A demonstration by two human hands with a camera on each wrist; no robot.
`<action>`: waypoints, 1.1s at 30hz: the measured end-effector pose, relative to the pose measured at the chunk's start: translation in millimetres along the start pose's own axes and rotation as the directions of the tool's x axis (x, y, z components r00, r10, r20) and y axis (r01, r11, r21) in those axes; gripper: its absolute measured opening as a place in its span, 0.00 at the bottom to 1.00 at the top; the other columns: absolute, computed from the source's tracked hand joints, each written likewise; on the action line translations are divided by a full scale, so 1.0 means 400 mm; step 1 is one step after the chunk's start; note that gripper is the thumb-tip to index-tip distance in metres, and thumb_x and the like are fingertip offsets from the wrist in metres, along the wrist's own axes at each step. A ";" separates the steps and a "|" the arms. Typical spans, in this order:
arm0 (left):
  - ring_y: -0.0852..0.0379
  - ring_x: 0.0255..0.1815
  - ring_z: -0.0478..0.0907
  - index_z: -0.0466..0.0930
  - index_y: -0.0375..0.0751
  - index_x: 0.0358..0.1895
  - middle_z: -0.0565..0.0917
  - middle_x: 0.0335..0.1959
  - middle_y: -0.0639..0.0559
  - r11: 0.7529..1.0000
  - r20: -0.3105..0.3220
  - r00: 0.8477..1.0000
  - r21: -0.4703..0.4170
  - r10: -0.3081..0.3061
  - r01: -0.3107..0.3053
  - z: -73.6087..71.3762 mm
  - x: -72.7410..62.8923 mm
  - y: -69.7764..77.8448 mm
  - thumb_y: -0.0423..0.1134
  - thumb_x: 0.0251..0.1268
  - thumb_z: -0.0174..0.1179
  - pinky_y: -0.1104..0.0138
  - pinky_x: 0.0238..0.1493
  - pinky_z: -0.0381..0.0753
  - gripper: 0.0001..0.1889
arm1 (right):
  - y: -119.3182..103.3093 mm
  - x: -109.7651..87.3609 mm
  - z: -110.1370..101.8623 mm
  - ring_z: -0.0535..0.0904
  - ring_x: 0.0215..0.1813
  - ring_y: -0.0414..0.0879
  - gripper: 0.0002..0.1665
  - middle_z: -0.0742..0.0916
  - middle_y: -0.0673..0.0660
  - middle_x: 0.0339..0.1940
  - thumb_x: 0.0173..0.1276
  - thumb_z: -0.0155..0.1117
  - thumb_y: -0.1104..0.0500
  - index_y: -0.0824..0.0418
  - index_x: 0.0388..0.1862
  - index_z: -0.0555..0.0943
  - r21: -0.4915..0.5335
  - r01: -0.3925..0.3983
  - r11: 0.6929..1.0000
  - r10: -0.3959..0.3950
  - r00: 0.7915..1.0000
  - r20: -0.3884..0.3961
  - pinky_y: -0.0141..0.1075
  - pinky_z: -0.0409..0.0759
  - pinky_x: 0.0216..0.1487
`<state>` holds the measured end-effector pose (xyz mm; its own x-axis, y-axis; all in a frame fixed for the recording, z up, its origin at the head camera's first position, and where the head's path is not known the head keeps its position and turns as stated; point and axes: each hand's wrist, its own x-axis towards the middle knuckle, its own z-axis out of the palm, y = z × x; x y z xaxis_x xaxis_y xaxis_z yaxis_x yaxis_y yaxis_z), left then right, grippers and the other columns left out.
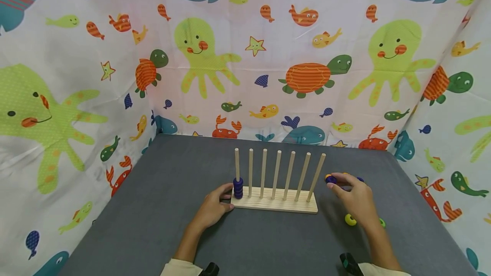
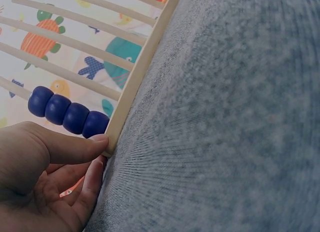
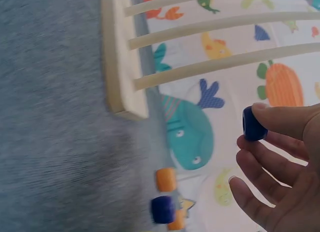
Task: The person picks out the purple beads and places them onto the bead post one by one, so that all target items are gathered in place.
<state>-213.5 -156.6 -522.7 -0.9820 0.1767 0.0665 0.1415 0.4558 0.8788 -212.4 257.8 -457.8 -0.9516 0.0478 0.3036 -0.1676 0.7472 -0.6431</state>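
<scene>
A pale wooden peg rack (image 1: 274, 205) with a row of upright dowels stands on the grey table. Several dark blue beads (image 1: 238, 188) are stacked on its leftmost dowel; the other dowels carry none. At the rack's left end, my left hand (image 1: 212, 208) grips the base, its thumb on the edge beside the lowest bead, as the left wrist view shows. Beyond the rack's right end, my right hand (image 1: 356, 197) pinches one blue bead (image 3: 254, 124) between thumb and index finger, raised above the table. Its remaining fingers are loosely bent.
Loose beads lie around and behind my right hand: a yellow bead (image 1: 350, 219), a green bead (image 1: 382, 222), an orange bead (image 3: 166, 180) and a blue bead (image 3: 163, 210). A curtain (image 1: 268, 24) printed with sea animals encloses the grey table (image 1: 184, 161) at the back and sides.
</scene>
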 end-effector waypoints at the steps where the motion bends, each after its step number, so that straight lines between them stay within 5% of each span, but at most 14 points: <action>1: 0.40 0.66 0.81 0.72 0.36 0.76 0.78 0.72 0.37 1.000 0.001 1.000 -0.003 -0.007 0.007 0.000 0.000 0.000 0.24 0.66 0.67 0.45 0.66 0.79 0.34 | -0.007 0.002 -0.005 0.85 0.55 0.62 0.25 0.89 0.66 0.52 0.76 0.71 0.52 0.66 0.65 0.83 0.006 0.011 1.000 -0.011 1.000 -0.014 0.39 0.88 0.52; 4: 0.41 0.67 0.81 0.72 0.37 0.76 0.78 0.73 0.38 1.000 0.002 1.000 -0.008 -0.012 0.012 0.000 0.001 0.000 0.24 0.66 0.66 0.45 0.66 0.79 0.34 | -0.027 0.008 -0.021 0.84 0.54 0.61 0.25 0.88 0.65 0.52 0.77 0.70 0.51 0.64 0.65 0.83 0.034 0.026 0.999 -0.024 0.999 -0.049 0.21 0.80 0.44; 7: 0.41 0.67 0.81 0.72 0.37 0.76 0.78 0.73 0.38 1.000 0.001 1.000 -0.009 -0.012 0.012 0.001 0.002 -0.002 0.24 0.67 0.66 0.45 0.66 0.79 0.34 | -0.049 0.012 -0.036 0.83 0.54 0.59 0.25 0.87 0.64 0.53 0.78 0.68 0.50 0.63 0.66 0.83 0.068 0.038 0.997 -0.032 0.996 -0.087 0.15 0.74 0.43; 19: 0.41 0.66 0.81 0.73 0.36 0.76 0.79 0.72 0.38 1.000 -0.003 1.000 0.002 -0.002 0.002 0.000 -0.001 0.001 0.25 0.66 0.67 0.45 0.66 0.80 0.33 | -0.151 0.029 -0.096 0.76 0.47 0.27 0.25 0.87 0.62 0.54 0.76 0.71 0.52 0.60 0.67 0.84 0.097 0.141 0.985 -0.113 0.961 -0.251 0.14 0.71 0.49; 28: 0.39 0.66 0.81 0.73 0.35 0.75 0.79 0.72 0.36 1.000 -0.001 1.000 -0.004 0.010 -0.010 0.000 -0.002 0.000 0.24 0.65 0.68 0.44 0.65 0.80 0.33 | -0.219 0.034 -0.103 0.83 0.51 0.50 0.25 0.88 0.60 0.55 0.77 0.70 0.52 0.59 0.69 0.83 0.073 0.201 0.977 -0.175 0.946 -0.272 0.14 0.71 0.53; 33: 0.38 0.66 0.81 0.74 0.35 0.75 0.79 0.72 0.35 1.000 -0.003 1.000 -0.010 0.009 -0.009 0.001 -0.001 -0.002 0.24 0.64 0.68 0.43 0.65 0.79 0.34 | -0.258 0.038 -0.097 0.83 0.51 0.54 0.24 0.88 0.61 0.57 0.75 0.71 0.56 0.60 0.67 0.84 0.073 0.277 0.958 -0.246 0.926 -0.285 0.13 0.70 0.52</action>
<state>-213.1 -156.8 -523.7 -0.9810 0.1785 0.0757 0.1492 0.4453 0.8829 -199.7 207.0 -359.4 -0.7667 0.0493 0.6401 -0.4429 0.6811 -0.5830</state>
